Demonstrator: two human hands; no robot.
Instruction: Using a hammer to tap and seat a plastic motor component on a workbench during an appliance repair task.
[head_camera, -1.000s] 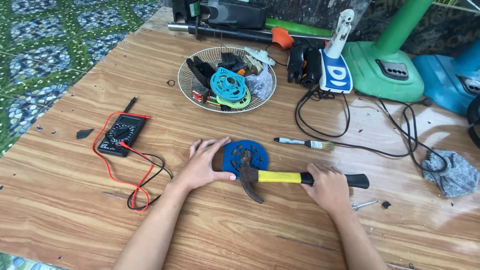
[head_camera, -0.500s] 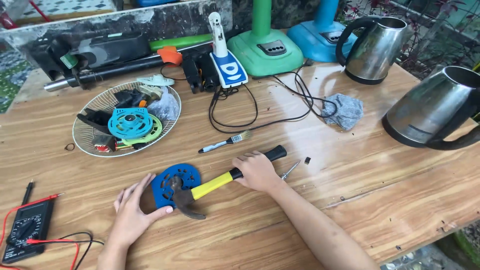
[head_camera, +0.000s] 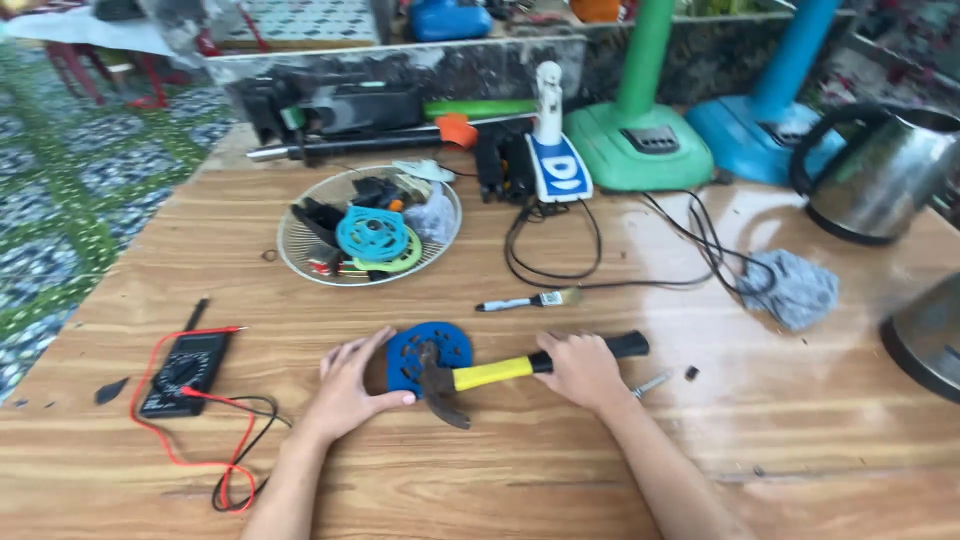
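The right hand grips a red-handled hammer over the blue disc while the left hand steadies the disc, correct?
Not quite: the head view shows the hammer has a yellow handle with a black grip. The right hand does hold it over the blue disc, which the left hand steadies.

Kettles: two. Fan bases: two. Hammer: one.

Glossy wood table, shiny metal kettle (blue disc plastic)

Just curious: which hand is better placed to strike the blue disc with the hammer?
Probably the right hand: it grips the hammer handle, head over the blue disc. The left hand only steadies the disc.
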